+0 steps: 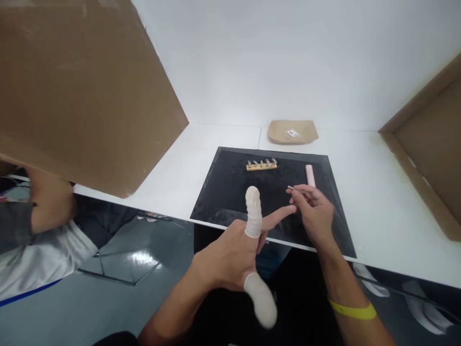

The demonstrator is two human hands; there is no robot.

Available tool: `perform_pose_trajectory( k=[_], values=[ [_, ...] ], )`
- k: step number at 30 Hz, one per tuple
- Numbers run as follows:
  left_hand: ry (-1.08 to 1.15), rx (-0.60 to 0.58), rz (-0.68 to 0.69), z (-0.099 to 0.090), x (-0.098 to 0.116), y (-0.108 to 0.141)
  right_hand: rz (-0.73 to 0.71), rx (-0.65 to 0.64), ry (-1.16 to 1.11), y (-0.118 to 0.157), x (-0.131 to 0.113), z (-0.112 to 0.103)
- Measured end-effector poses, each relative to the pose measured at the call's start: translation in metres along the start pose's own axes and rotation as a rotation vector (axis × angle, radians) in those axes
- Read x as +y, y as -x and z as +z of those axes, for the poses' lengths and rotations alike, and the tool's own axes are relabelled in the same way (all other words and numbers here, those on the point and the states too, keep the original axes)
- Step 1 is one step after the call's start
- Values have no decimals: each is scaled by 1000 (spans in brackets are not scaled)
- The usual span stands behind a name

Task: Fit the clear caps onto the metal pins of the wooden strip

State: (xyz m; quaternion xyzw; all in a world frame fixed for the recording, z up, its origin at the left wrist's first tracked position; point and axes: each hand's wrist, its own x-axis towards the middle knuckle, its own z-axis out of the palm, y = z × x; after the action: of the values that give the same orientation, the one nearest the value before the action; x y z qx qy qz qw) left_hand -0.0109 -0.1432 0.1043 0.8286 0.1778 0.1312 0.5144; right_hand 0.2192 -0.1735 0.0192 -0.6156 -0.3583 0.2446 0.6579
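Observation:
My left hand (237,250) is spread, with white finger cots (253,211) over its thumb and index finger. One of its bare fingers stretches toward my right hand (314,206) and appears to meet its fingertips. Between the thumb and fingers of my right hand is a small, thin, silvery piece (290,188), mostly hidden by the fingers. Just beyond that hand, a pale pink stick-shaped item (310,175) lies on the black mat (226,187). Farther back on the mat stands a yellowish block (261,166) holding several small metal bits upright or leaning.
Behind the mat, a cardboard tray (281,130) with a small labelled packet (292,133) rests on the white table (374,192). Large cardboard panels stand at left (90,86) and right (432,144). At far left, another person's arm (52,202) shows below the panel.

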Motion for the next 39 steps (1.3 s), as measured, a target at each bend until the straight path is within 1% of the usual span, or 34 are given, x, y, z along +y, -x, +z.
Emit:
perform_pose_trajectory(
  k=[2,3,4,6,7,8,10,12,13,14,16,18,19,21,22,23,26,28,30,33,36,39],
  values=[
    [-114,28,-67,4,0,-3,-48,72,-14,7,-26,8],
    [-172,40,-83,7,-2,-5,-72,92,-10,11,-39,14],
    [-230,55,-95,11,-4,-8,-108,93,43,16,-51,21],
    [-329,73,-99,19,-11,-12,-190,-7,165,25,-69,39],
    [-368,85,-97,23,-15,-13,-239,-35,216,28,-74,48],
    [-392,91,-95,27,-18,-14,-300,-51,259,29,-76,57],
    [-417,98,-100,30,-24,-14,-410,-89,353,22,-71,72],
    [-424,92,-122,28,-28,-11,-459,-162,496,1,-58,77],
    [-424,73,-145,26,-29,-8,-447,-194,612,-13,-50,76],
    [-421,52,-182,22,-31,-5,-420,-176,674,-27,-42,71],
    [-386,16,-285,13,-37,0,-362,-85,741,-52,-28,54],
    [-318,26,-387,2,-48,2,-325,-22,773,-66,-19,33],
    [-282,51,-417,-3,-55,1,-284,-23,747,-69,-15,23],
    [-222,150,-456,-15,-72,-6,-108,-57,579,-69,-7,9],
    [-195,203,-452,-21,-81,-11,-40,-67,512,-70,-1,5],
    [-166,269,-420,-27,-90,-18,19,-72,447,-71,5,2],
    [-111,487,-282,-41,-113,-45,122,-67,298,-82,28,3],
    [-57,599,-246,-48,-124,-65,158,-46,231,-90,40,7],
    [-3,621,-258,-52,-130,-83,175,-22,198,-96,49,11],
    [86,588,-296,-54,-136,-102,204,-39,161,-98,54,18],
    [141,601,-302,-54,-142,-112,242,-103,119,-98,54,25],
    [215,640,-306,-53,-147,-115,268,-154,87,-101,52,31]
  ],
)
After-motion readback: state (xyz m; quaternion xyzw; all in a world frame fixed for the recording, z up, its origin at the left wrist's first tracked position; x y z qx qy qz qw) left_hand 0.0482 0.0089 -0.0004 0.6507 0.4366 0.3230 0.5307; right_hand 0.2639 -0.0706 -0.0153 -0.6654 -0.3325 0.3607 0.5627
